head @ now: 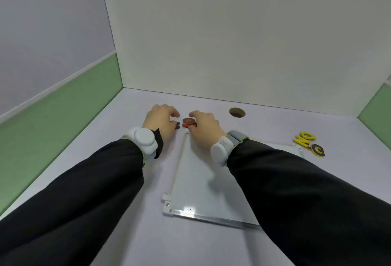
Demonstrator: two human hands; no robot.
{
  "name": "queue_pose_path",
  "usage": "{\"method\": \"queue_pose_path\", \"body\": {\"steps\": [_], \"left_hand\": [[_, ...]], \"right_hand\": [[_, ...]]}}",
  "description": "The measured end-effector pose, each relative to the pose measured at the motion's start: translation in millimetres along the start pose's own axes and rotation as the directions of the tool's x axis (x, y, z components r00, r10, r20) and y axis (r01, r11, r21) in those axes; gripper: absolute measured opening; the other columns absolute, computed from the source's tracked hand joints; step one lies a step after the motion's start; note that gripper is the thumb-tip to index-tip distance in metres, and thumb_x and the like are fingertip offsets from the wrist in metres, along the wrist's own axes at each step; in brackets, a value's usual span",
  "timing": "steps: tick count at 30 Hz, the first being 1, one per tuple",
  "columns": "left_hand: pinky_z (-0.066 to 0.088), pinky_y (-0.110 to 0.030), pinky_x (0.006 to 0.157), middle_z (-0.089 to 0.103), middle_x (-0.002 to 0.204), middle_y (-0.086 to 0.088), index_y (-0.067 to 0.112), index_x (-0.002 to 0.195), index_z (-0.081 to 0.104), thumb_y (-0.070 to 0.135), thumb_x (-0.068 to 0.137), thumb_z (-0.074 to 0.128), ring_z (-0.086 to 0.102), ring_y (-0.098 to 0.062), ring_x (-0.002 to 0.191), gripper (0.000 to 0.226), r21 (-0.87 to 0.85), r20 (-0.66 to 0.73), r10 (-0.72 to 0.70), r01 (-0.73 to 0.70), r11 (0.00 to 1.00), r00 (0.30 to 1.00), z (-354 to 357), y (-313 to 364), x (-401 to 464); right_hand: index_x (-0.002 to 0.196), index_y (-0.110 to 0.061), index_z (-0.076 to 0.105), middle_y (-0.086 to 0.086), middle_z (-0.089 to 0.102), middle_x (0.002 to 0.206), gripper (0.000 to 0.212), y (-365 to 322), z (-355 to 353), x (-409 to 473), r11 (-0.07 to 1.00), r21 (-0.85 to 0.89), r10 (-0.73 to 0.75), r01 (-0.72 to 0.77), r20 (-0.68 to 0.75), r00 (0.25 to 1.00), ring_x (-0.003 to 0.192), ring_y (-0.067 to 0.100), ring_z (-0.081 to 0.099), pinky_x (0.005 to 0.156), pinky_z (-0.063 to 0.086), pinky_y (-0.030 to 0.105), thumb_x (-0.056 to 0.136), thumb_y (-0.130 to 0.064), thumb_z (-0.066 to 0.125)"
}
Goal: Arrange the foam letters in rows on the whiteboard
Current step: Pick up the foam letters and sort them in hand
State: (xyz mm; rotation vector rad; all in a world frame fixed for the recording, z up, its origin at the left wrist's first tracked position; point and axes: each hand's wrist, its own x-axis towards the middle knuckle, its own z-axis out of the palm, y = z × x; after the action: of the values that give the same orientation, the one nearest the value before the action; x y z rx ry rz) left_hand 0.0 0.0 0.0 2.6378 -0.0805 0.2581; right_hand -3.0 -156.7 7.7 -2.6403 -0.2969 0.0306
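So, both arms stretched toward frame center, right hand (204,125) pinching the red foam letter (189,122), left hand (161,121) curled around something dark.

Head-worn camera looks forward and down, close over the desk (84,234).

We see the whiteboard (196,181) as a smooth, slightly glossy white sheet that catches a bright glare at its near edge, framed in brushed metal strip with pale plastic corner pieces (168,204) fixed by small screws. Beyond the whiteboard's far corner, the red foam letters (189,122) look soft and matt, with dark backing. To the whiteboard's right, the yellow foam letters (304,138) share that matt, spongy look over black undersides. The table (131,234) under the whiteboard is a smooth, matt pale laminate. Our sleeves (84,191) are black cloth, and the wrist units (220,151) look like smooth matt plastic.
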Motion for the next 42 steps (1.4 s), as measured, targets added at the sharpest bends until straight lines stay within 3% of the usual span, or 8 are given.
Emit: {"method": "queue_pose_path", "body": {"steps": [6,17,21,25,29,32,38,42], "left_hand": [[0.04,-0.038,0.103,0.06,0.128,-0.008,0.024,0.131,0.059,0.021,0.094,0.054,0.053,-0.03,0.119,0.037,0.015,0.065,-0.054,0.054,0.998,0.996,16,10,9],[0.035,-0.035,0.103,0.069,0.114,0.005,0.026,0.118,0.067,0.026,0.092,0.059,0.057,-0.018,0.115,0.027,-0.074,0.037,-0.029,0.032,0.997,0.999,24,14,13],[0.039,-0.039,0.103,0.067,0.098,0.013,0.025,0.111,0.069,0.034,0.094,0.059,0.061,-0.016,0.102,0.021,-0.19,0.038,-0.026,0.032,0.981,0.999,20,13,11],[0.052,-0.048,0.089,0.067,0.085,0.016,0.028,0.092,0.07,0.033,0.093,0.059,0.066,-0.02,0.085,0.012,-0.377,0.035,-0.027,0.038,0.926,0.999,16,13,11],[0.055,-0.046,0.083,0.071,0.086,0.003,0.016,0.091,0.07,0.025,0.095,0.057,0.066,-0.022,0.086,0.017,-0.487,-0.008,-0.041,0.032,0.873,0.999,8,21,10],[0.056,-0.045,0.083,0.072,0.087,0.003,0.016,0.094,0.07,0.023,0.096,0.055,0.066,-0.02,0.089,0.017,-0.494,0.001,-0.04,0.035,0.869,0.999,8,24,10],[0.05,-0.03,0.084,0.068,0.095,0.011,0.028,0.1,0.071,0.033,0.087,0.063,0.064,-0.016,0.095,0.016,-0.316,0.143,-0.029,0.074,0.946,0.989,13,18,3],[0.048,-0.033,0.089,0.062,0.099,0.013,0.035,0.107,0.068,0.059,0.071,0.072,0.057,-0.014,0.096,0.044,-0.026,0.233,0.018,-0.012,1.0,0.972,11,20,-1]], "right_hand": [[0.133,-0.022,0.056,0.009,0.06,0.128,0.035,7,6,10,0.995,0.016,0.094,-0.094,0.003,0.996,0.132,0.031,0.037,0.105,0.033,0.045,0.099,-0.027,0.047],[0.097,-0.029,0.077,-0.002,0.075,0.095,0.02,23,13,21,0.987,0.161,0.036,-0.023,-0.081,0.996,0.102,0.024,0.061,0.093,0.045,0.042,0.087,-0.023,0.061],[0.092,-0.018,0.076,0.002,0.075,0.092,0.018,28,6,19,0.938,0.346,0.036,0.014,-0.138,0.99,0.093,0.023,0.066,0.087,0.052,0.041,0.085,-0.014,0.06],[0.094,-0.011,0.075,0.003,0.074,0.093,0.014,30,-2,18,0.865,0.5,0.064,0.039,-0.188,0.98,0.091,0.02,0.068,0.086,0.054,0.035,0.09,-0.014,0.061],[0.093,-0.007,0.073,0.001,0.07,0.079,0.016,31,-10,17,0.844,0.533,0.068,0.051,-0.202,0.977,0.077,0.017,0.064,0.076,0.05,0.029,0.093,-0.013,0.058],[0.093,-0.008,0.072,0.005,0.072,0.083,0.016,31,-13,18,0.854,0.519,0.113,0.031,-0.243,0.963,0.082,0.021,0.065,0.08,0.053,0.034,0.093,-0.012,0.057],[0.096,-0.009,0.071,0.007,0.074,0.089,0.017,40,-13,17,0.87,0.493,0.163,-0.027,-0.234,0.959,0.087,0.024,0.068,0.085,0.055,0.039,0.093,-0.014,0.056],[0.1,-0.008,0.07,0.007,0.074,0.091,0.018,42,-15,14,0.863,0.504,0.178,-0.035,-0.238,0.955,0.089,0.023,0.068,0.087,0.055,0.038,0.092,-0.01,0.055]]}}
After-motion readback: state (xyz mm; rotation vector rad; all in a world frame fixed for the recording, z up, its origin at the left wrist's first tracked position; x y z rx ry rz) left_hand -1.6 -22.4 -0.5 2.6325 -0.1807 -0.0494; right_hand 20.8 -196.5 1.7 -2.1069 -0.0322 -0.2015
